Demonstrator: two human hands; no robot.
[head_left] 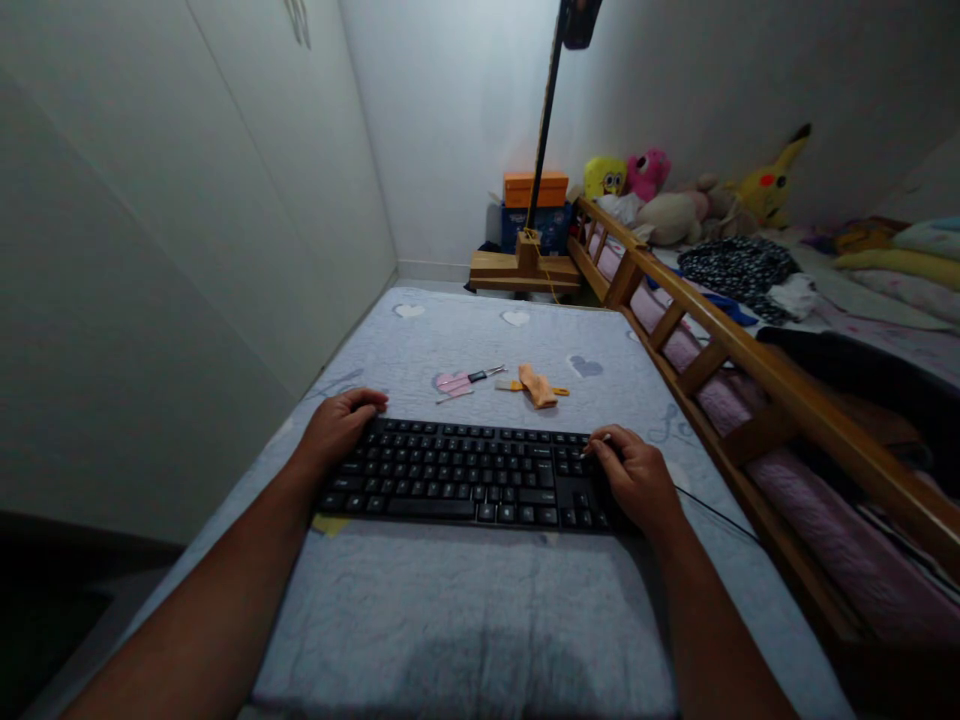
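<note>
A black computer keyboard [472, 475] lies flat across the covered surface in front of me. My left hand [339, 425] is closed at its upper left corner, fingers and thumb against the edge. Over the number keys at the right end is my right hand [630, 470], pinching a thin white-tipped stick that looks like a cotton swab [585, 455]. Beyond the keyboard lie a slim tool with a black grip [478, 377] and a second cotton swab [455, 397]. Beside them, a folded orange cloth [536, 387] rests over a small yellow-handled brush [510, 385].
A black cable [720, 515] runs right from the keyboard. Along the right side stands a wooden bed rail [697, 310], with clothes and plush toys behind it. A wooden stand [525, 265] with a black pole and an orange box [535, 189] are at the back. White cabinet doors [187, 200] line the left.
</note>
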